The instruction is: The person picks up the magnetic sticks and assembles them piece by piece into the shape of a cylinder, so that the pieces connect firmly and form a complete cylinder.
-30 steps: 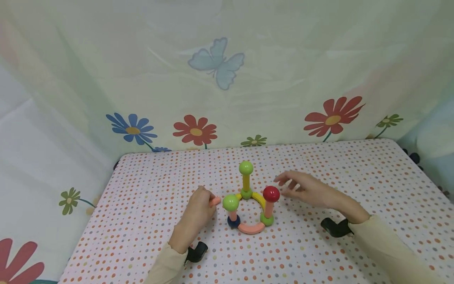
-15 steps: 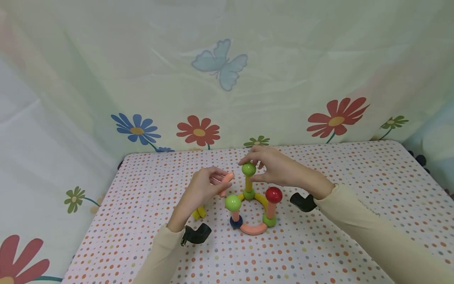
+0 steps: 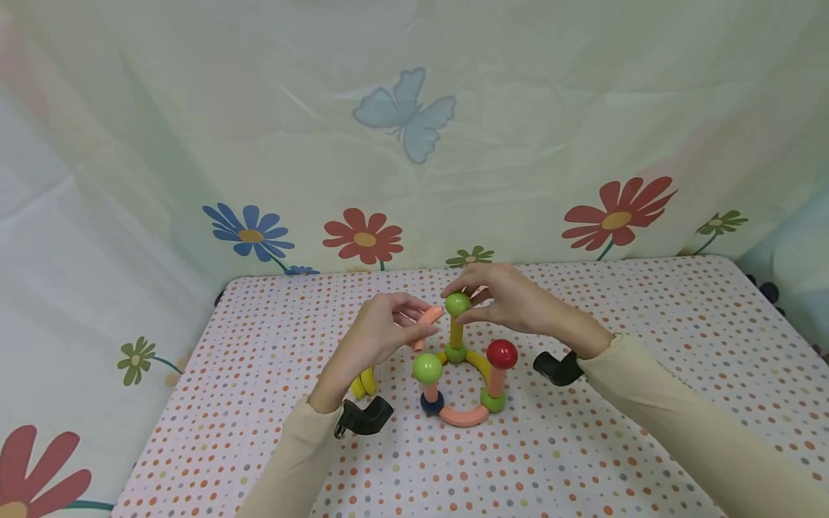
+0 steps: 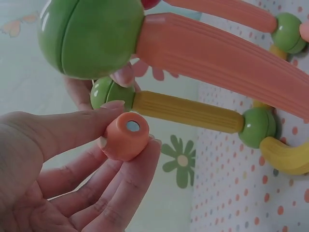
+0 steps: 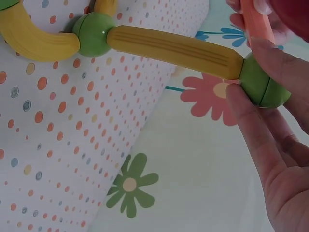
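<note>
My left hand pinches a bent coral-pink magnetic stick between thumb and fingers, above the table. A round silvery magnet shows in that stick's end in the left wrist view. With thumb and fingertips my right hand grips the green ball on top of an upright yellow stick. That stick stands on a lower green ball at the back of a partial ring. Pink stick and gripped ball are close but apart.
The ring's other uprights are pink sticks, topped by a green ball and a red ball. A curved pink stick joins their bases. Yellow pieces lie beside my left wrist. A flowered cloth hangs behind the dotted table.
My left hand has lifted the pink stick and carried it right and away, uncovering the yellow pieces. My right hand has moved left and taken hold of the rear green ball.
</note>
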The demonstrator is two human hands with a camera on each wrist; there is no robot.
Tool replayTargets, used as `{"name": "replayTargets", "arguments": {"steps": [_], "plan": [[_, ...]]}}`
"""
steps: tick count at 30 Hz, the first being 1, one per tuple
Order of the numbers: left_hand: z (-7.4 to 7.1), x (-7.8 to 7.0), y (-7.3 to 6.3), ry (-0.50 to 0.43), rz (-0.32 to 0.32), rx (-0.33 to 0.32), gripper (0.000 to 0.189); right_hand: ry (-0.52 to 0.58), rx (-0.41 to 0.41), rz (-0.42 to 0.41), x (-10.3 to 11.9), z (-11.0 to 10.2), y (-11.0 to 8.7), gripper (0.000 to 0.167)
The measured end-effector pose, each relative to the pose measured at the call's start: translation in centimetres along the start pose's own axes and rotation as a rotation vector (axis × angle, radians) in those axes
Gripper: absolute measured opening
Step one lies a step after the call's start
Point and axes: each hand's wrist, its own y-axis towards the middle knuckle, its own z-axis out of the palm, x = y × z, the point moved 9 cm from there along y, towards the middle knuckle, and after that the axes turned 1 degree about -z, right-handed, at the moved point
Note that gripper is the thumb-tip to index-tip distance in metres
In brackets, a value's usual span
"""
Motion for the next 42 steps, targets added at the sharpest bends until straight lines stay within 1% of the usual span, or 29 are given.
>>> {"name": "replayTargets", "arguments": {"steps": [2,4,7,9,12,14,15,16,17,19,21,22,24,27,30,37,40,42], "plan": [[0.0,-0.4,0.0,-0.01,0.005,0.006,0.034,0.006,-0.004,0.002,0.0,0.1,0.0,0.033],[0.1,-0.5,0.1,-0.038,0.018,0.021,0.033,0.009,-0.008,0.008,0.0,0.1,0.0,0.033],[0.2,-0.3,0.0,-0.127,0.029,0.065,0.033,-0.017,-0.022,0.016,0.0,0.0,0.0,0.037],[0.3,0.0,-0.1,-0.193,0.03,0.099,0.033,-0.056,-0.051,0.029,0.3,-0.4,-0.2,0.04],[0.4,0.3,-0.1,-0.273,0.012,0.146,0.033,-0.144,-0.134,0.034,1.6,-1.6,-0.7,0.04],[0.6,0.3,0.0,-0.306,-0.001,0.169,0.033,-0.186,-0.186,0.001,3.2,-2.2,-1.1,0.034],[0.6,0.4,0.0,-0.321,-0.007,0.179,0.033,-0.204,-0.195,-0.029,4.1,-2.1,-1.3,0.03],[0.7,0.4,0.1,-0.332,-0.01,0.188,0.033,-0.213,-0.187,-0.064,5.0,-1.8,-1.4,0.026],[0.7,0.5,0.1,-0.34,-0.01,0.195,0.032,-0.213,-0.158,-0.099,5.9,-1.2,-1.6,0.023],[0.8,0.7,0.2,-0.351,-0.009,0.207,0.032,-0.204,-0.068,-0.162,7.4,0.5,-1.9,0.02],[0.8,0.9,0.3,-0.359,-0.012,0.213,0.032,-0.192,0.035,-0.188,8.3,2.4,-2.2,0.02],[0.8,1.0,0.3,-0.362,-0.016,0.215,0.032,-0.182,0.074,-0.193,8.5,3.2,-2.3,0.02],[0.7,1.1,0.3,-0.371,-0.028,0.213,0.033,-0.176,0.113,-0.199,8.7,4.3,-2.4,0.022],[0.7,1.3,0.2,-0.376,-0.045,0.211,0.033,-0.172,0.108,-0.207,8.5,4.8,-2.4,0.025],[0.7,1.3,0.3,-0.39,-0.053,0.212,0.033,-0.161,0.092,-0.213,8.4,4.7,-2.3,0.026],[0.8,1.4,0.4,-0.412,-0.059,0.222,0.032,-0.179,0.059,-0.217,8.1,4.4,-2.0,0.029],[0.8,1.3,0.4,-0.416,-0.053,0.225,0.032,-0.167,0.06,-0.206,8.1,4.2,-2.0,0.028],[0.8,1.3,0.4,-0.415,-0.048,0.228,0.032,-0.147,0.048,-0.179,8.0,3.5,-2.2,0.024]]}}
